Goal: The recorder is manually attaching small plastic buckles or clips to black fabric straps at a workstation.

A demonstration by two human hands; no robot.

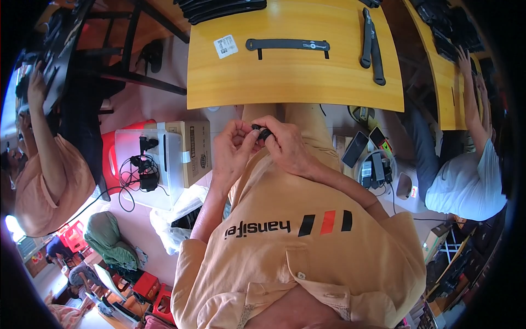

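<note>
Both of my hands meet over my lap, just short of the table's near edge. Between them is a small black piece (264, 132), mostly covered by fingers, so its kind cannot be made out. My left hand (234, 143) pinches it from one side with thumb and fingertips. From the other side my right hand (286, 143) has its fingers curled round it. Beyond, on the yellow table (296, 82), a dark grey strap (287, 45) lies crosswise with two short black tabs under it. Two more dark straps (372, 49) lie partly overlapped at the right.
A white printed label (226, 46) and a stack of black straps (219, 10) are on the table. Left of me, a clear plastic box (171, 164) with black cables stands by a cardboard carton (196, 152). At right, a tub (375, 170) holds dark items. Co-workers sit on both sides.
</note>
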